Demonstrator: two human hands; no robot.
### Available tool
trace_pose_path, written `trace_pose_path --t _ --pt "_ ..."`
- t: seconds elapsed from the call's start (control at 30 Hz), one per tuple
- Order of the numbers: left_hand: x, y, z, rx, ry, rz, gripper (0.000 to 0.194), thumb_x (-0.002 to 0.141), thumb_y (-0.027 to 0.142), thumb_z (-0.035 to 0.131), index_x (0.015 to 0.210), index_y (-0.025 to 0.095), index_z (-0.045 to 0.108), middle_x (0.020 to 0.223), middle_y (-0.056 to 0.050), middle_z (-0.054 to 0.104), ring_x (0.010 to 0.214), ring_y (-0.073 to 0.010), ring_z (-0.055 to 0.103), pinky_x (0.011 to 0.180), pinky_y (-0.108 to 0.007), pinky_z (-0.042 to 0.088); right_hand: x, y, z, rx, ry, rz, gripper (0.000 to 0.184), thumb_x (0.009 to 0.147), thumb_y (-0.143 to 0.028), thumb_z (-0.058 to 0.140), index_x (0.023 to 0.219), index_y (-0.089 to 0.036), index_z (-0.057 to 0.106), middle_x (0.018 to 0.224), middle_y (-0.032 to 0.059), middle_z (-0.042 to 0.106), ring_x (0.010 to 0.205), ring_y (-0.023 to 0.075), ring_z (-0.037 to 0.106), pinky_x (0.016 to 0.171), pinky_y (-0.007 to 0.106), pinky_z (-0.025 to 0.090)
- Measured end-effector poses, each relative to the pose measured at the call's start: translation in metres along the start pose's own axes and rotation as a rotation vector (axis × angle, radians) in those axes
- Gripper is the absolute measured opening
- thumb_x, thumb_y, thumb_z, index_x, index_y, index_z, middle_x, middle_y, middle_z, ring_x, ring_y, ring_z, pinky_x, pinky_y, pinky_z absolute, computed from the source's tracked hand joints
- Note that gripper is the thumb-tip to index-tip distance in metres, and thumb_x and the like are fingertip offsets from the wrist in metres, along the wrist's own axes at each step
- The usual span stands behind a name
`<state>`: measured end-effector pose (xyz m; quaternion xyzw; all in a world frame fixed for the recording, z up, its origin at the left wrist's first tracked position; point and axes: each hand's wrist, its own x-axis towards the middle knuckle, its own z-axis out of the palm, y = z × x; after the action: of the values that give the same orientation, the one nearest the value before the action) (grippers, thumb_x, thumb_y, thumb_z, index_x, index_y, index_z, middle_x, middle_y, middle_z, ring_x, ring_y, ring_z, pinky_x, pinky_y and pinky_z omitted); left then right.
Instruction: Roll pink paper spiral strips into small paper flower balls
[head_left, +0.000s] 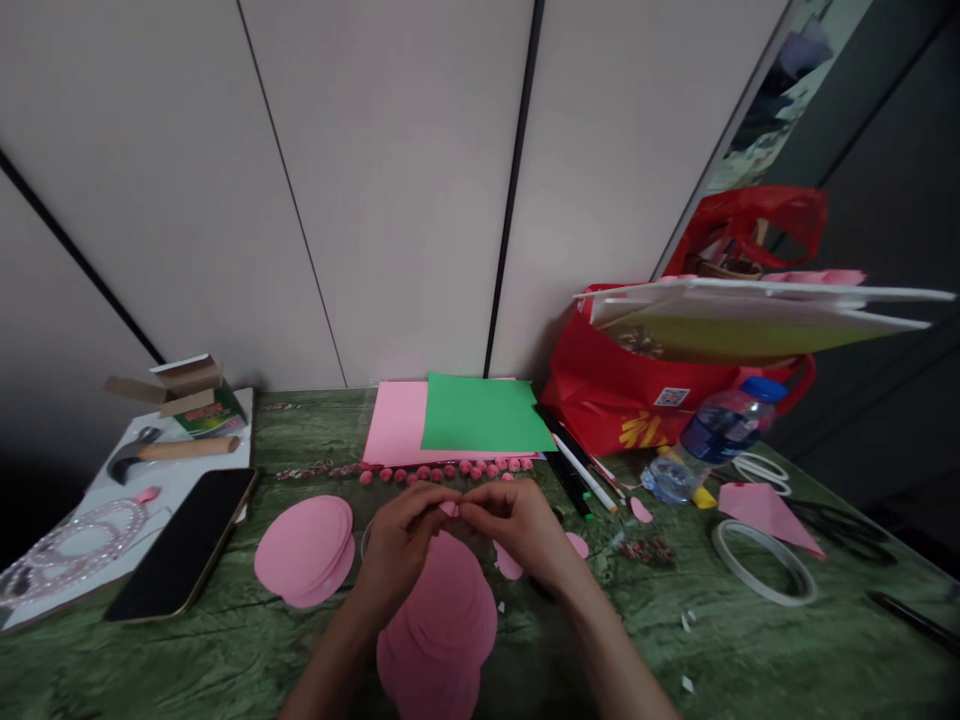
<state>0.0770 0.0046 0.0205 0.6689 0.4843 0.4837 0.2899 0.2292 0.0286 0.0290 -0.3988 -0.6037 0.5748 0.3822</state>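
Observation:
Between the fingertips of both my hands is a small piece of pink paper [450, 509], mostly covered by the fingers. My left hand [405, 530] pinches it from the left, and my right hand [517, 520] pinches it from the right. Below the hands lies a spread pile of pink paper circles [439, 640]. A second stack of pink circles [304, 545] rests to the left. Behind the hands runs a row of small rolled pink paper pieces [450, 469]. Pink scraps [508, 562] lie beneath my right wrist.
At the back are green paper [487, 415] and pink sheets [394, 420]. A phone [184, 545], hammer [180, 450], small box [199, 400] and bead string [75, 550] lie left. Pens [585, 470], a bottle [712, 440], tape roll [765, 565] and red bag [600, 390] occupy the right.

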Motion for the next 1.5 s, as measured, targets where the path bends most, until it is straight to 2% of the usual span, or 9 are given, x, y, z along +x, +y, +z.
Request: trace_pose_path --t 0.27,0.5,0.73,1.0,1.33,1.5 --pt "-0.0001 0.0017 -0.0002 0.012 -0.002 0.033 0.017 0.078 0.015 0.051 0.082 0.018 0.067 0.075 -0.003 0.064 0.065 -0.0129 0.057 0.060 -0.022 0.045 0.0018 0.0052 0.0004 0.138 -0.002 0.043 0.026 0.060 -0.037 0.072 0.069 -0.012 0.068 0.057 0.0020 0.065 0.051 0.0126 0.058 0.052 0.025 0.047" --pt "0.0002 0.0045 -0.0009 -0.005 -0.020 0.042 0.019 0.077 0.013 0.050 0.083 0.018 0.067 0.075 -0.002 0.063 0.060 -0.0112 0.055 0.057 -0.021 0.044 0.0012 0.0037 -0.0002 0.223 0.000 0.090 0.027 0.058 -0.037 0.073 0.067 -0.012 0.068 0.054 0.0008 0.065 0.049 0.0118 0.059 0.051 0.024 0.048" --pt "-0.0004 0.0007 -0.0007 -0.001 -0.032 0.039 0.019 0.079 0.014 0.049 0.084 0.018 0.066 0.076 -0.002 0.063 0.058 -0.0108 0.055 0.055 -0.021 0.044 0.0013 0.0049 -0.0030 0.209 -0.024 0.076 0.025 0.062 -0.035 0.072 0.069 -0.012 0.069 0.060 0.0032 0.068 0.051 0.0111 0.059 0.051 0.022 0.048" --pt "-0.0011 0.0013 -0.0001 0.068 -0.047 0.090 0.019 0.080 0.016 0.049 0.085 0.019 0.067 0.079 -0.005 0.065 0.071 -0.0148 0.059 0.064 -0.025 0.046 0.0021 0.0055 -0.0006 0.195 0.027 0.105 0.028 0.053 -0.038 0.077 0.063 -0.013 0.067 0.054 0.0010 0.065 0.048 0.0114 0.058 0.050 0.024 0.048" --pt "-0.0010 0.0015 -0.0011 0.082 -0.045 0.109 0.019 0.080 0.014 0.048 0.084 0.018 0.066 0.078 -0.004 0.065 0.068 -0.0137 0.059 0.062 -0.024 0.046 0.0016 0.0071 -0.0036 0.189 -0.022 0.075 0.028 0.058 -0.040 0.073 0.067 -0.013 0.069 0.059 0.0025 0.067 0.052 0.0121 0.059 0.054 0.025 0.048" --pt "-0.0013 -0.0010 -0.0002 0.086 -0.039 0.109 0.019 0.080 0.014 0.049 0.086 0.018 0.067 0.081 -0.005 0.066 0.074 -0.0152 0.060 0.066 -0.025 0.046 0.0022 0.0082 -0.0031 0.185 -0.023 0.089 0.030 0.057 -0.040 0.074 0.069 -0.013 0.069 0.059 0.0020 0.067 0.053 0.0132 0.060 0.055 0.026 0.049"
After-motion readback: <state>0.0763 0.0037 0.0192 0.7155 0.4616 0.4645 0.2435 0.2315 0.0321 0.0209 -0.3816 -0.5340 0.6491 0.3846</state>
